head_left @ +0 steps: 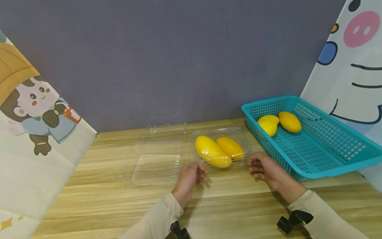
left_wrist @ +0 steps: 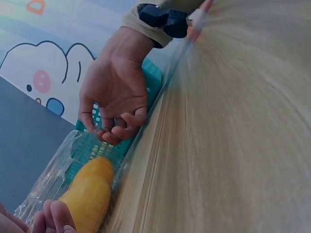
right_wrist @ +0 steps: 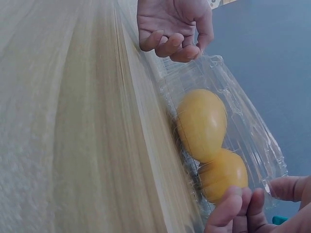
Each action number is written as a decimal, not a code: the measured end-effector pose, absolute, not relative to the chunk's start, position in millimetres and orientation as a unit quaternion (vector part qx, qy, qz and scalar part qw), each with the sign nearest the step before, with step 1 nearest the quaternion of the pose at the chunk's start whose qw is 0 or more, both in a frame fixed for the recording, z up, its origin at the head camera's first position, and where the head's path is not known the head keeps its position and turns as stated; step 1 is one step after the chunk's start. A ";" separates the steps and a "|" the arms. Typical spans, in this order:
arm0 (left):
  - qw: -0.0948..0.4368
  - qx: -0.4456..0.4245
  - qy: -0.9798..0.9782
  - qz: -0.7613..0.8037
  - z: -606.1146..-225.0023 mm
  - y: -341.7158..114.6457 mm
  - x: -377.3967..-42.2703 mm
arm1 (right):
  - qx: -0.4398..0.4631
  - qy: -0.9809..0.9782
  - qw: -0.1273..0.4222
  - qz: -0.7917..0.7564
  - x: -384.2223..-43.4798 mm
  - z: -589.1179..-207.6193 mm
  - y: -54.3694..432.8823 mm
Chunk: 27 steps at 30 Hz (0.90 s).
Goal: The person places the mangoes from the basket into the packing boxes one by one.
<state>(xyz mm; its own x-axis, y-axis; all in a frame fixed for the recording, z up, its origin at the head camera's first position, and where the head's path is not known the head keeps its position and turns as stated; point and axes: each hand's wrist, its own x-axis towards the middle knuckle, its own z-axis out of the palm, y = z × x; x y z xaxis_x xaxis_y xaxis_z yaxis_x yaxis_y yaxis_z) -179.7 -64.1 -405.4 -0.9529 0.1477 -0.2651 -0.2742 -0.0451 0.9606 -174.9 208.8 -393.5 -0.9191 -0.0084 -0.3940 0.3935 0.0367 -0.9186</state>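
Two yellow mangoes point(head_left: 210, 151) lie side by side inside a clear plastic clamshell box point(head_left: 242, 135) on the table. The box's lid spans over the fruit. My left hand point(head_left: 191, 177) is at the front left corner; in the right wrist view its thumb and a finger pinch the plastic edge. My right hand point(head_left: 265, 167) is at the front right corner, and in the left wrist view its thumb and fingertip pinch the edge there. Whether the lid is fastened, I cannot tell.
A teal basket point(head_left: 316, 159) holding two more mangoes point(head_left: 290, 122) stands to the right, close to my right hand. Another clear clamshell box point(head_left: 158, 166) lies opened out on the left. A grey wall point(head_left: 179, 66) rises behind the wood-grain table point(head_left: 98, 199).
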 end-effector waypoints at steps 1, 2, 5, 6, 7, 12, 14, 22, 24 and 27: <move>0.146 -0.047 0.676 0.721 -405.7 -63.9 -179.6 | 0.137 0.705 0.148 -0.680 -174.9 -393.6 208.9; 0.146 -0.047 0.676 0.721 -405.9 -63.7 -179.6 | 0.137 0.705 0.147 -0.680 -174.7 -393.6 209.0; 0.144 -0.046 0.677 0.720 -406.3 -63.2 -179.5 | 0.138 0.705 0.147 -0.680 -174.5 -393.2 209.0; 0.143 -0.046 0.678 0.720 -406.5 -63.1 -179.4 | 0.138 0.705 0.147 -0.680 -174.5 -393.0 208.8; 0.143 -0.046 0.678 0.720 -406.5 -63.0 -179.4 | 0.138 0.706 0.147 -0.679 -174.4 -392.8 208.8; 0.143 -0.047 0.678 0.720 -406.6 -62.7 -179.1 | 0.139 0.704 0.146 -0.681 -174.3 -391.4 208.2; 0.142 -0.047 0.678 0.720 -406.5 -62.6 -179.0 | 0.141 0.704 0.145 -0.681 -174.4 -390.7 208.1; 0.142 -0.049 0.678 0.720 -406.5 -62.2 -178.9 | 0.137 0.707 0.140 -0.679 -174.0 -390.1 208.5; 0.141 -0.049 0.678 0.720 -406.3 -62.1 -178.5 | 0.135 0.707 0.138 -0.680 -173.4 -389.9 208.2; 0.138 -0.051 0.678 0.720 -405.5 -61.8 -177.6 | 0.132 0.709 0.136 -0.680 -173.3 -390.0 208.0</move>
